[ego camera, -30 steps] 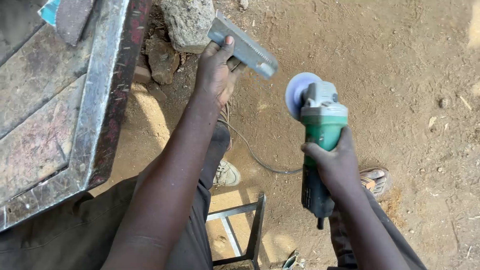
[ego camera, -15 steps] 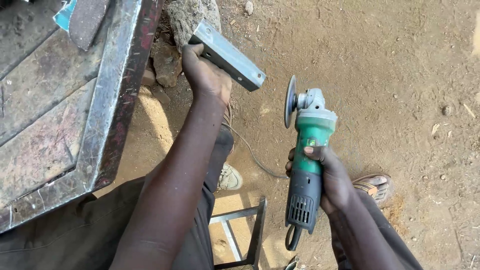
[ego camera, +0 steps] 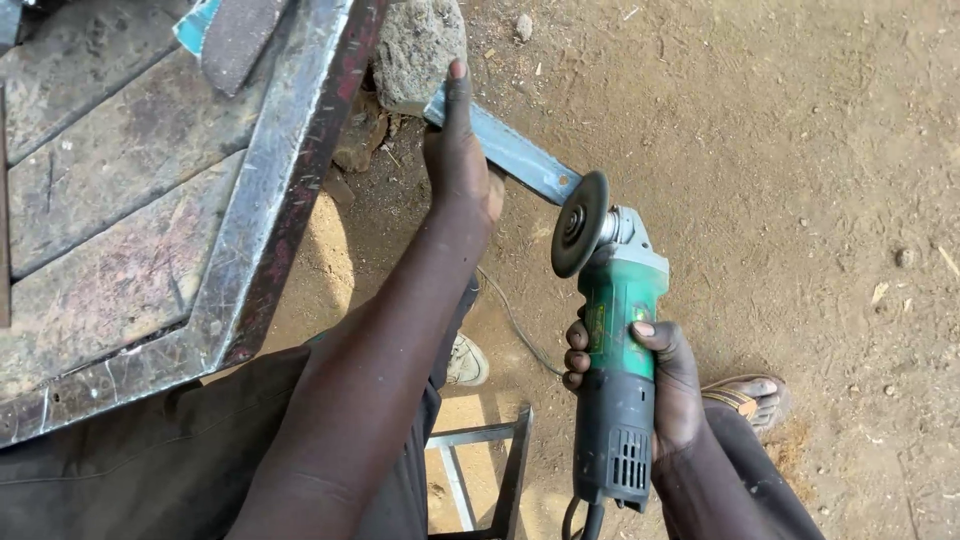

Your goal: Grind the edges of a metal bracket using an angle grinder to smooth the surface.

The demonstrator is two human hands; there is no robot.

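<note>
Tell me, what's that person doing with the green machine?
A person is standing on bare dirt ground. Their right hand grips a green angle grinder, with its dark disc right at the end of a flat grey metal bar. Their left hand holds that bar, whose far end is by a rough stone. A big metal frame lies on the left.

The only label in view is a small yellowish sticker [ego camera: 597, 327] on the green body of the angle grinder [ego camera: 618, 350]. It sits just beside the gripping fingers; packages, signs and screens: none
</note>
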